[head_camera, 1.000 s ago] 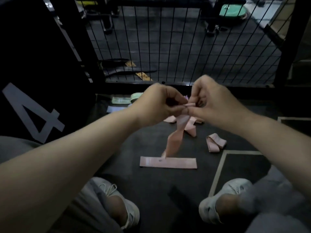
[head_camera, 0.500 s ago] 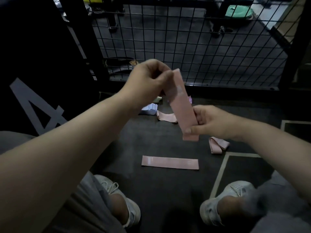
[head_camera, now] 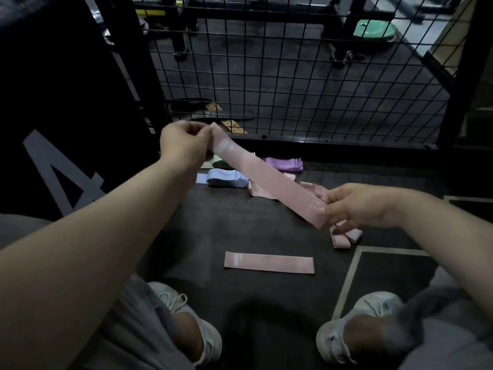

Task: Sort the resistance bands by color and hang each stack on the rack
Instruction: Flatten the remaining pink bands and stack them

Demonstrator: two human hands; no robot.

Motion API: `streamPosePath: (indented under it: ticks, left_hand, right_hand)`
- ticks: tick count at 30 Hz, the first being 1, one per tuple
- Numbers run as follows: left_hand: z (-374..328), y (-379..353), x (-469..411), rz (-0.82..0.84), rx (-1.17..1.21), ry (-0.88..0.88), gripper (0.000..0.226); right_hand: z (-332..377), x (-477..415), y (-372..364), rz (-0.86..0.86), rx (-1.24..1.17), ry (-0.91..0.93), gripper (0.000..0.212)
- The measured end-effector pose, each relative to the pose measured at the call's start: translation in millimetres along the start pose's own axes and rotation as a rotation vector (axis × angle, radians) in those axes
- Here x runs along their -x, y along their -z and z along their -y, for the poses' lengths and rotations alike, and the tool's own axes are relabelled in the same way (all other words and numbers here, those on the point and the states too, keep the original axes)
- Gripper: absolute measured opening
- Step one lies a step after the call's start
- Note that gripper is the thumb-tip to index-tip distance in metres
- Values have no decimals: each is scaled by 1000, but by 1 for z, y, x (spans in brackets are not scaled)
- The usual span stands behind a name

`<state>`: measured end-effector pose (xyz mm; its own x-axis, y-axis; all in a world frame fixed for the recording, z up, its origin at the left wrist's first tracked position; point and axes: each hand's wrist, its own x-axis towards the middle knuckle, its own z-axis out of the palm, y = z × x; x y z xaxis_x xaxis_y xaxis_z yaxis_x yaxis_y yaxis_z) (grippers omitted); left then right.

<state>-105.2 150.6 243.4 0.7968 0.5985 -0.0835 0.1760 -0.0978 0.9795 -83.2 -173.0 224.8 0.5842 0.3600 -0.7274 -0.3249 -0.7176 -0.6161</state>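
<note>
Dark rubber floor (head_camera: 253,231) runs from the person's feet to a fence, closed on the left by a black padded panel with a grey figure 4 (head_camera: 61,177) and on the right by a black upright post (head_camera: 458,89). Nearest are two pale grey lace-up shoes, the left shoe (head_camera: 192,316) and the right shoe (head_camera: 373,305), well apart with floor showing between them. A pale painted line (head_camera: 346,284) angles away beside the right shoe.

Just beyond the shoes a flat pink fabric resistance band (head_camera: 269,262) lies crosswise on the floor, touching nothing else. Above it, off the floor, a second long pink fabric band (head_camera: 269,180) stretches on a slant between both hands. The right hand (head_camera: 357,204) pinches its nearer, lower end between thumb and curled fingers; the left hand (head_camera: 184,142) pinches its farther, higher end in closed fingers.

Under the right hand sits a folded pink band (head_camera: 344,237). Behind the held band lie loose pink bands (head_camera: 262,192), a pale blue stack of bands (head_camera: 226,178), a green band (head_camera: 213,164) and a purple stack of bands (head_camera: 285,164), all close to the fence base. A black wire-mesh fence panel (head_camera: 293,76) bounds the far side, with a green disc (head_camera: 373,29) beyond it.
</note>
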Motion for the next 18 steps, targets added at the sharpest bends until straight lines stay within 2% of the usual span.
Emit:
streamPosePath:
  ticks: [2, 5, 8, 10, 14, 18]
  left_hand:
    - [25, -2, 1, 33, 9, 115, 13]
    - [63, -6, 2, 38, 1, 311, 9]
    - [97, -7, -2, 22, -89, 448, 11]
    - [121, -9, -1, 23, -137, 575, 6]
    - [178, -24, 18, 11, -240, 724, 14]
    - [234, -38, 35, 15, -287, 858, 11]
  right_hand:
    - [-4, -13, 4, -127, -69, -46, 8]
    - [-9, -44, 12, -302, -143, -109, 14]
    - [-17, -78, 6, -374, -265, -160, 20]
    - [-35, -99, -8, -422, -281, -209, 15]
    - [-92, -133, -43, -476, -307, -318, 5]
    - [-141, -158, -75, -484, -338, -348, 16]
